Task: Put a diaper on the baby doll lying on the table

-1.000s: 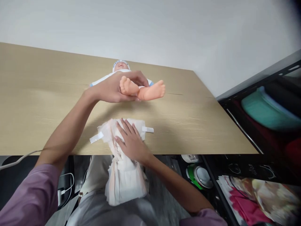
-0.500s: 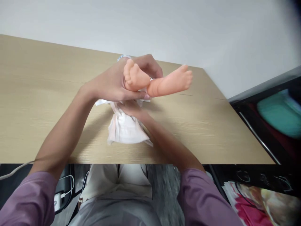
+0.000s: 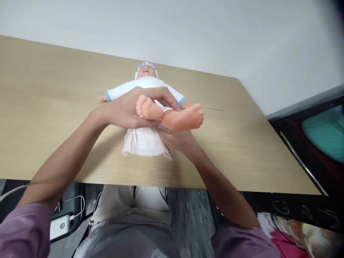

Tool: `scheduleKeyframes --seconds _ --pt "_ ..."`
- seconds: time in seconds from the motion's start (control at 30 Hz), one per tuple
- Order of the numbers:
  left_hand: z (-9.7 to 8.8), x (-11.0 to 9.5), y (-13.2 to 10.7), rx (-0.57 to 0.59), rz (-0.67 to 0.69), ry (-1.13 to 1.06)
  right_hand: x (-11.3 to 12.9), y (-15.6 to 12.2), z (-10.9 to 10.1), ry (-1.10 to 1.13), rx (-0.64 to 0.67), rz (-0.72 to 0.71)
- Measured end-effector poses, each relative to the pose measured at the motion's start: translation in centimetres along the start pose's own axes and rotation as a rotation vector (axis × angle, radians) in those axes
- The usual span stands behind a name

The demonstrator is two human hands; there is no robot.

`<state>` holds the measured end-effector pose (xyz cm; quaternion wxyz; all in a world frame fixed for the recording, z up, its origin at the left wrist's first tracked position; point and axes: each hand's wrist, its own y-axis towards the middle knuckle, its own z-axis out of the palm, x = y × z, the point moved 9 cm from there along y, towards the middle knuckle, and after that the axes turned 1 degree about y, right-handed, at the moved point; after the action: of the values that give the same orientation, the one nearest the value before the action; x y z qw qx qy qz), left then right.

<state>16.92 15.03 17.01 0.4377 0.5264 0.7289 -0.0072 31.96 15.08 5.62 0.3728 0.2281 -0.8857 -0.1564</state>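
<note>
A baby doll [image 3: 146, 82] in a white top with blue cuffs and a lettered white cap lies on its back on the table. My left hand [image 3: 126, 109] is closed around its bare legs, holding them raised, with one foot [image 3: 185, 117] pointing right. Below the doll's bottom, a white diaper [image 3: 145, 142] with pale pink ruffled edges lies spread toward me. My right hand [image 3: 180, 139] is at the diaper's right side, under the raised leg. Its fingertips are mostly hidden behind the leg and my left hand.
The wooden table [image 3: 242, 154] ends at a pale wall behind the doll. To the right is a dark-framed unit with a green item [image 3: 325, 132]. Below the table's edge are a white power bank [image 3: 59, 227] with a cable and, at right, a pink item [image 3: 286, 243].
The raised legs have come lower and toward me, uncovering the doll's head and arms. My right hand has shifted right, out from beneath the doll toward the diaper's side.
</note>
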Motion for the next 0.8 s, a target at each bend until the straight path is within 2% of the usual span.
scheduleKeyframes --seconds 0.1,0.23,0.37,0.5,0.63,0.8 --pt "1.6 -0.1 -0.9 0.002 0.021 0.026 1.4 -1.9 -0.7 -0.008 -0.058 -0.06" --pt "3.0 0.6 -3.0 -0.004 0.01 0.093 2.4 -2.5 -0.4 0.16 -0.013 -0.172" --pt "1.9 2.0 -7.0 0.017 -0.044 0.354 1.6 -3.2 -1.1 0.143 0.095 -0.311" --pt "1.1 3.6 -11.6 0.141 -0.083 0.481 -0.2 -4.8 -1.0 0.035 0.203 -0.441" --pt "2.2 5.1 -14.5 0.213 -0.089 0.55 -1.9 -5.6 0.3 -0.077 0.258 -0.453" --pt "4.0 6.0 -15.4 0.248 -0.099 0.667 -2.3 -5.8 0.8 -0.116 0.367 -0.411"
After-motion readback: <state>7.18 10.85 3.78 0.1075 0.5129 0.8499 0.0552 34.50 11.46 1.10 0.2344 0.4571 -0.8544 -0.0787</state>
